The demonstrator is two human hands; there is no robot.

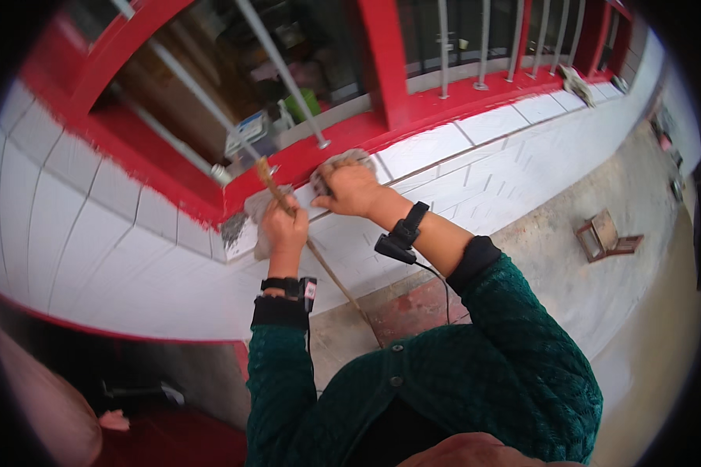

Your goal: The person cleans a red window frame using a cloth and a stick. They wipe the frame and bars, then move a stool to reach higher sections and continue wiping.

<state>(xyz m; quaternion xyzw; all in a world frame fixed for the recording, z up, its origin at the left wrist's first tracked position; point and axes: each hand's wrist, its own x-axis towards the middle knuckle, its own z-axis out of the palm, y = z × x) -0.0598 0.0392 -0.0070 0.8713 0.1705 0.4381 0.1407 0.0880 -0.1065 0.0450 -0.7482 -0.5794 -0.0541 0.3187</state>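
My right hand [353,188] presses a crumpled grey cloth [356,155] onto the white-tiled window ledge [426,153], close under the red window frame [350,139]. Just left of it, my left hand [286,226] is closed around a thin wooden stick [334,274]. The stick's worn upper end [264,170] rises past my fingers in front of the window bars, and its lower part slants down towards the floor. A pale, thin cloth or sheet [257,209] hangs behind my left hand; whether my fingers grip it too is hidden.
Metal bars [286,76] stand in the window opening. Another rag [575,84] drapes over the ledge farther right. A small wooden stool [604,236] lies on the concrete floor. At the ledge corner is a rough grey patch [232,229]. Lower left, a red-edged opening [122,335] looks dark.
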